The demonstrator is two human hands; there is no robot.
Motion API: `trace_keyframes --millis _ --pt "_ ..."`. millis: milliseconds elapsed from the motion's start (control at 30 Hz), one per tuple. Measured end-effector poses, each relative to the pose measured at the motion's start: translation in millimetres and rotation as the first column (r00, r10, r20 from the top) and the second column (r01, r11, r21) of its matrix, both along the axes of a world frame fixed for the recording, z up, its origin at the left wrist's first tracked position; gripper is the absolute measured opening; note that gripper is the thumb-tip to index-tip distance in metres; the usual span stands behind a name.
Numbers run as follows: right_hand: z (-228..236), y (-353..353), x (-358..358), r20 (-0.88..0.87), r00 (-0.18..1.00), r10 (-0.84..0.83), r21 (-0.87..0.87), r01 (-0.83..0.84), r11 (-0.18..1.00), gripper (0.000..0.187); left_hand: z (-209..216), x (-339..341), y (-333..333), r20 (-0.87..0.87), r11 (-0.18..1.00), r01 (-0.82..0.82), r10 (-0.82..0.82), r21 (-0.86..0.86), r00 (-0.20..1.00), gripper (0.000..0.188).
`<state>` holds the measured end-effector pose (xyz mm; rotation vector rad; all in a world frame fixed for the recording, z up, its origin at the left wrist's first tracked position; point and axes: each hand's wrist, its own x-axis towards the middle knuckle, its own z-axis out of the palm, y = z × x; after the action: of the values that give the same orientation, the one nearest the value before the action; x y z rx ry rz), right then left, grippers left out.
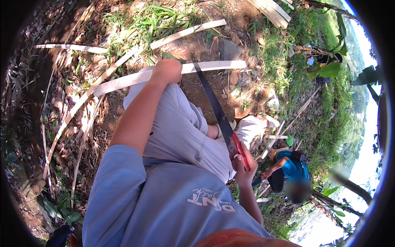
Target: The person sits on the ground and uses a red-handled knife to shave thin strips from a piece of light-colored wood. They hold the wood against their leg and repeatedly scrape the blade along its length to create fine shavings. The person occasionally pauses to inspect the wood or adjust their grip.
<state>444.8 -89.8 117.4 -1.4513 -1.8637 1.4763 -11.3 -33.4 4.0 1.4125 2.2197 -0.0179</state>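
Grey-blue shirt (177,197) nearest, cut off below. Left hand (167,71) closed over pale strip (131,79), fingertips hidden; right hand (245,166) wrapped round red-handled saw (214,99), teeth hard to make out.

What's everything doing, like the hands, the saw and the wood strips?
Left hand: closed on the wooden strip
Right hand: closed around the red saw handle
Saw: blade extended, its end crossing the strip
Wooden strip: held over a trouser leg
Other strips: lying on the ground
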Motion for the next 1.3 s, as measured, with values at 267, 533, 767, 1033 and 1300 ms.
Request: trace_keyframes --millis 267,533,767,1033,1300 --pt "46 -2 -31 0.056 0.997 0.047 0.165 -0.056 0.985 0.041 -1 6 -4 -0.045 0.997 -0.012 0.016 0.076 0.999 0.024" --pt "65 11 -54 0.018 1.0 -0.001 0.134 -0.002 0.991 0.039 -8 3 -2 -0.054 0.997 0.021 -0.018 0.069 0.998 0.024" --pt "28 -10 -48 -0.035 0.994 -0.105 0.137 0.109 0.985 0.039 -7 6 3 -0.061 0.998 0.048 -0.046 0.031 0.997 0.024" --pt "-67 59 -169 -0.313 0.95 0.008 0.192 0.055 0.98 0.04 -1 4 2 -0.072 1.0 0.031 -0.031 0.004 0.997 0.029" --pt "-148 130 -277 -0.407 0.911 0.067 0.309 0.069 0.949 0.037 -7 13 0 -0.157 0.996 0.082 -0.088 -0.047 0.984 0.025"
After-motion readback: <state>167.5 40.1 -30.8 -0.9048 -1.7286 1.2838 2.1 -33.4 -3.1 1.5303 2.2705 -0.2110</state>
